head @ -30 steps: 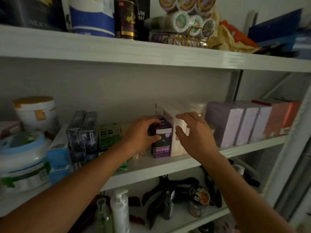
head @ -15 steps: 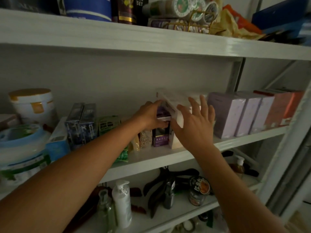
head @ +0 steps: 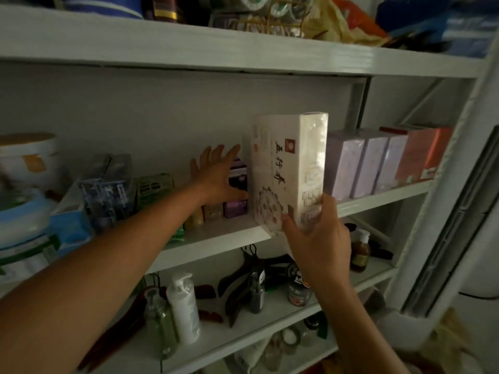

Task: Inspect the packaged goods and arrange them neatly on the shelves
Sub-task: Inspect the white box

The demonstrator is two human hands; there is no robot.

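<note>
My right hand (head: pixel 317 233) grips the lower end of a tall white shrink-wrapped box (head: pixel 290 168) with Chinese characters, held upright at the front edge of the middle shelf (head: pixel 216 242). My left hand (head: pixel 218 175) reaches further in with its fingers spread, its palm against a small purple box (head: pixel 237 205) that stands just left of the white box. A small tan pack (head: pixel 213 211) sits beside the purple box, under my left wrist.
Lilac boxes (head: pixel 361 163) and an orange-red box (head: pixel 421 155) line the shelf's right side. Dark blue boxes (head: pixel 108 190), a green pack (head: pixel 154 187) and white tubs (head: pixel 24 163) stand on the left. Pump bottles (head: pixel 183 306), jars and black hangers fill the shelf below.
My right hand has pulled the white box out to the shelf's front edge and stood it upright. My left hand opened, fingers spreading over the purple box.
</note>
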